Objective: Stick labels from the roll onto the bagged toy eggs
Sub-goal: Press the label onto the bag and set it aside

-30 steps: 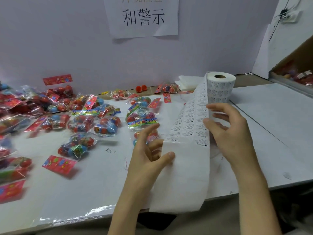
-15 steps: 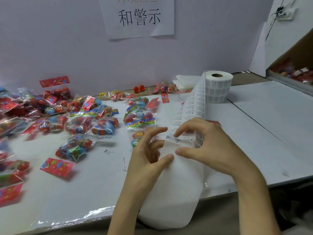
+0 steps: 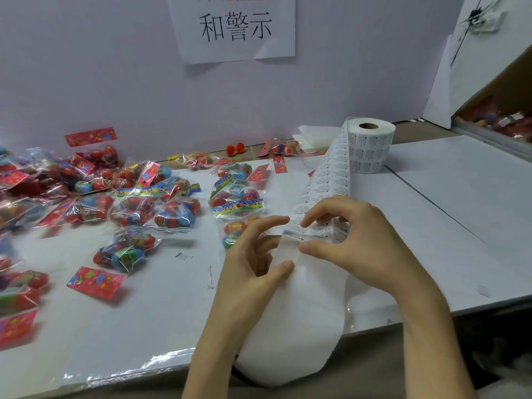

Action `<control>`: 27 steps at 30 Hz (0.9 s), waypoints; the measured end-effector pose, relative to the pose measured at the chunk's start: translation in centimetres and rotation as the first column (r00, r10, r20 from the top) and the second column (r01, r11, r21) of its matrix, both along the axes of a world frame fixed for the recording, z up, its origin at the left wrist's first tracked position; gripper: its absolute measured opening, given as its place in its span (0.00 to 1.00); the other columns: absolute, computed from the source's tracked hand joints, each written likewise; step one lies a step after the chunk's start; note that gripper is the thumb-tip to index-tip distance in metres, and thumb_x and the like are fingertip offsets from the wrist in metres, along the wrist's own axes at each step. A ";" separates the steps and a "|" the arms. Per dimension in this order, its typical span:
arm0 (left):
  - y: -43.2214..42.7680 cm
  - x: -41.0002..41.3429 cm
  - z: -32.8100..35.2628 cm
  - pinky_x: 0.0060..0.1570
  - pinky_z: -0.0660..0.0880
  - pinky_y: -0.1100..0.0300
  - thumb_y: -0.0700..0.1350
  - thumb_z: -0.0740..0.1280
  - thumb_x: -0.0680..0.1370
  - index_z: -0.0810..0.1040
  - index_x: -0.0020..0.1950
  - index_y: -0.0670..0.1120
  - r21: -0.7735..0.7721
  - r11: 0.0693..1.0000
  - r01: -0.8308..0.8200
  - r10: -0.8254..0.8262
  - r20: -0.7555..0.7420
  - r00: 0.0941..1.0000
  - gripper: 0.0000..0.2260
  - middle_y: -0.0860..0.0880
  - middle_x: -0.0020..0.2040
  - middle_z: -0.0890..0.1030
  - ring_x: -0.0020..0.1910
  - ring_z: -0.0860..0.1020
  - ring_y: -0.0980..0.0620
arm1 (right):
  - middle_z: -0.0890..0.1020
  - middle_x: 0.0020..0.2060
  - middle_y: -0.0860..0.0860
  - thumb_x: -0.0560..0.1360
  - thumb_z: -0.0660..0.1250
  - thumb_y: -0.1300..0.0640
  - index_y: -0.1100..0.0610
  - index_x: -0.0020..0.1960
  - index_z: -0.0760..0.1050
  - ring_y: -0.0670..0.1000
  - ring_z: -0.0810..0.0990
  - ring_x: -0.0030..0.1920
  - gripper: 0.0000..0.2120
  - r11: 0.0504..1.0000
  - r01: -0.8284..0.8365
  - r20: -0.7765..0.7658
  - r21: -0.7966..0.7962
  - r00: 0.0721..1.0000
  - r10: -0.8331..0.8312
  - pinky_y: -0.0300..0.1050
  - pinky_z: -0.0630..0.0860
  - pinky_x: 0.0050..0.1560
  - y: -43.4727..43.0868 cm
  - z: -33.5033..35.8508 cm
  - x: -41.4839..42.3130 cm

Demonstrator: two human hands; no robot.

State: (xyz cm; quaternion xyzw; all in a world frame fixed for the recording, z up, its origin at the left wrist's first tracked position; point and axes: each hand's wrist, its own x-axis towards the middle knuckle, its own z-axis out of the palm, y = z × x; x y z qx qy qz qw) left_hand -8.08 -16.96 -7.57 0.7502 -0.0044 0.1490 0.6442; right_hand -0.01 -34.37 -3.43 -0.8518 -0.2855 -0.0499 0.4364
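At the near edge of the table [image 3: 460, 197], the left grip [image 3: 247, 272] pinches the label strip [image 3: 325, 180] by its left margin, thumb on the front and curled fingers behind, with the forefinger stretched out toward the printed rows. The right grip [image 3: 362, 243] holds the same strip from the other side: its forefinger tip lies on the lowest row of labels, its thumb on the bare backing [image 3: 302, 326] just below, and the other fingers curl round the right edge. Whether a label is lifted cannot be told. The bare backing hangs in a loop over the table edge. The strip rises from the hands to the roll [image 3: 370, 148], which stands upright on the table farther back. One bag of toy eggs [image 3: 234, 228] lies just behind the left grip; more bagged toy eggs [image 3: 172, 214] are spread over the left half of the table, with loose red header cards [image 3: 95, 282] among them. A paper sign [image 3: 234, 27] is fixed on the wall behind.
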 end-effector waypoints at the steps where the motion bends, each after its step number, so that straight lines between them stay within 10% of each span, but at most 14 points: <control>1: 0.0 0.0 0.0 0.62 0.81 0.47 0.43 0.74 0.70 0.80 0.63 0.62 0.003 1.000 -0.001 0.001 0.000 1.000 0.24 0.60 0.60 0.83 0.62 0.82 0.51 | 0.82 0.46 0.35 0.67 0.81 0.51 0.43 0.44 0.82 0.38 0.79 0.52 0.11 1.000 0.001 -0.007 0.002 1.000 -0.001 0.27 0.72 0.49 0.0 0.0 0.0; 10: 0.2 -0.1 -0.2 0.57 0.83 0.49 0.38 0.74 0.73 0.79 0.62 0.65 0.027 0.999 0.019 -0.019 -0.014 1.000 0.25 0.56 0.57 0.85 0.60 0.83 0.51 | 0.81 0.46 0.30 0.68 0.80 0.50 0.42 0.45 0.82 0.34 0.78 0.52 0.09 1.000 -0.023 -0.060 0.019 0.998 0.024 0.26 0.73 0.46 -0.5 0.0 0.2; 19: 0.1 -0.1 -0.1 0.57 0.82 0.47 0.38 0.73 0.73 0.80 0.63 0.59 -0.007 1.000 0.019 -0.019 0.029 0.999 0.22 0.54 0.57 0.84 0.58 0.83 0.48 | 0.84 0.46 0.38 0.67 0.80 0.48 0.44 0.43 0.86 0.40 0.81 0.52 0.06 0.999 -0.039 -0.069 -0.018 0.997 0.038 0.50 0.79 0.58 -0.1 -0.2 0.1; 27: 0.0 -0.2 0.0 0.60 0.82 0.51 0.40 0.73 0.72 0.79 0.64 0.58 -0.027 0.999 0.019 -0.018 0.030 0.999 0.23 0.58 0.61 0.83 0.62 0.82 0.52 | 0.84 0.45 0.36 0.69 0.79 0.48 0.43 0.43 0.86 0.37 0.81 0.51 0.04 0.999 -0.027 -0.071 0.025 0.997 0.028 0.39 0.79 0.55 -0.2 -0.2 0.0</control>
